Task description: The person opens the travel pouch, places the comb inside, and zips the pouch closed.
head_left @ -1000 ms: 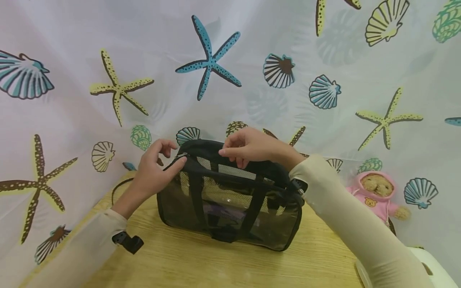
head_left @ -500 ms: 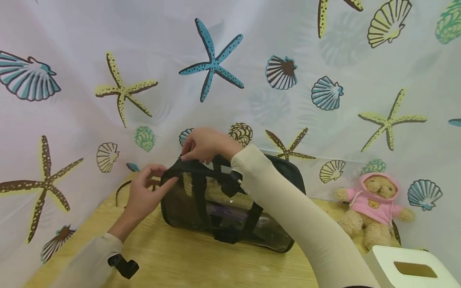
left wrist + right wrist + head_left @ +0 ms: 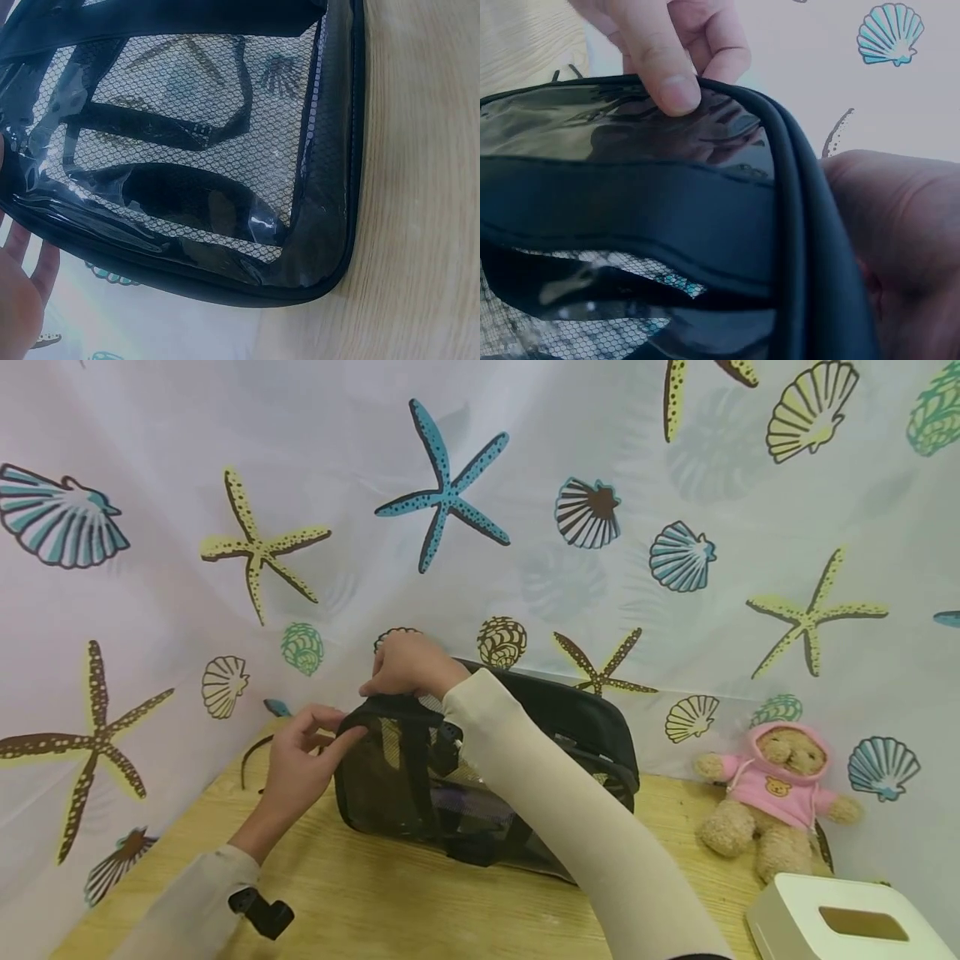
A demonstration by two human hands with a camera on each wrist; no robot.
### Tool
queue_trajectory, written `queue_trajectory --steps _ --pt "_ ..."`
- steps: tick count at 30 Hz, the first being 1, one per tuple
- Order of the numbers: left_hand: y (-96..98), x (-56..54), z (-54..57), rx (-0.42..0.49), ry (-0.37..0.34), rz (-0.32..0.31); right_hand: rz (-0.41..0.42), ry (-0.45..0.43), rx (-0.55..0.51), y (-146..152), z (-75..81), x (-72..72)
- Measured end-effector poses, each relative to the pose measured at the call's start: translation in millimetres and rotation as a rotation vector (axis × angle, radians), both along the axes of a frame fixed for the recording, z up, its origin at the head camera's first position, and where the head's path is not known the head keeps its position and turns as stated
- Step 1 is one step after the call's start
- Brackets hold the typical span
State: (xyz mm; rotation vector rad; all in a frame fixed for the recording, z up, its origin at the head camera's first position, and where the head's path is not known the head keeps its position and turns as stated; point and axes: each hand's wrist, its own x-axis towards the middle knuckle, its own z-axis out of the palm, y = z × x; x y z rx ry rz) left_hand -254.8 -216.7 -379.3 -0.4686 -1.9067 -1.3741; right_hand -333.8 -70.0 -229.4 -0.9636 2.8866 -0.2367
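A black pet carrier bag with clear panels, mesh and dark straps stands on the wooden table. Its black top flap shows raised at the right rear. My left hand pinches the bag's left end, thumb on the clear panel, fingers behind the edge. At the top left corner, my right hand has thumb and fingers together at the zipper; the zipper pull is hidden now. Through the panel something purple shows dimly. In the right wrist view the left thumb presses the clear panel beside the piped edge.
A teddy bear in a pink hoodie sits right of the bag. In the lower right corner stands a white tissue box. Behind everything hangs a white curtain printed with shells and starfish. A thin dark cord lies at the left.
My right hand has moved left from above the bag's middle to its top left corner, where a zipper pull showed earlier. My left hand has taken hold of the bag's left end.
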Motion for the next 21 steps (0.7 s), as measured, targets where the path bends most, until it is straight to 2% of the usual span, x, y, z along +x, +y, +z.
queue_trajectory --steps 14,18,21 --pt "2.6 -2.9 -1.0 -0.011 0.037 0.003 -0.155 -0.175 -0.1 7.5 -3.3 -5.5" --pt "3.1 -3.8 -1.5 -0.009 0.044 0.006 -0.182 -0.239 -0.126 11.2 -3.8 -7.5" --pt "2.5 -5.1 -2.7 -0.002 0.053 0.008 -0.164 -0.26 -0.136 13.3 -4.6 -9.4"
